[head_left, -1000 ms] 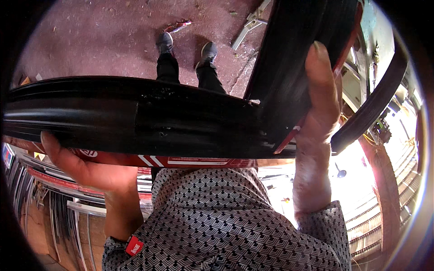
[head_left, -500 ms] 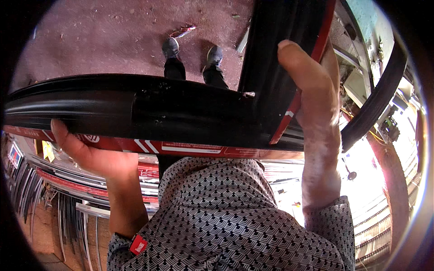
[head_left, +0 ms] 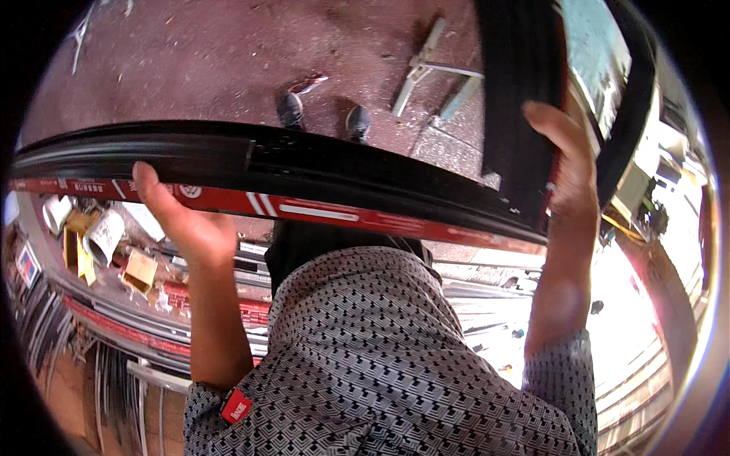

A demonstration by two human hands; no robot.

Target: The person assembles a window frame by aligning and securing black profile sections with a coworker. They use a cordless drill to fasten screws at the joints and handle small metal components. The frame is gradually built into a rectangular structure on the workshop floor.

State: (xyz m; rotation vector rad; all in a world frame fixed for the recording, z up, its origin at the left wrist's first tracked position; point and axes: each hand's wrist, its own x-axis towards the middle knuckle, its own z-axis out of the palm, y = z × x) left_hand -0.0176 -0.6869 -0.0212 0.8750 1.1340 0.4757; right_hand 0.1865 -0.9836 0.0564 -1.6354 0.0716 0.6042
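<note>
A large black metal frame (head_left: 334, 161), like a window frame with red printed film along its outer side, is held across my waist. Its near bar runs from the far left to a corner on the right, where another black bar (head_left: 521, 83) goes away from me. My left hand (head_left: 190, 224) is wrapped round the near bar's left part, thumb on top and fingers hidden underneath. Near the corner my right hand (head_left: 572, 163) grips the bar going away, its thumb lying over the edge. The fingers of that hand are mostly hidden behind the bar.
A grey metal stand (head_left: 420, 70) is on the reddish floor ahead, beyond my feet (head_left: 357, 123). Long metal profiles (head_left: 114, 334) lie stacked at my left. Cardboard boxes (head_left: 140, 270) and white rolls (head_left: 104, 235) sit there too. A curved dark bar (head_left: 635, 99) rises at the right.
The frame has tilted, with its right corner lower and farther right. Both hands have kept their grip; the right has shifted right. The stand ahead and boxes at left have come into fuller view.
</note>
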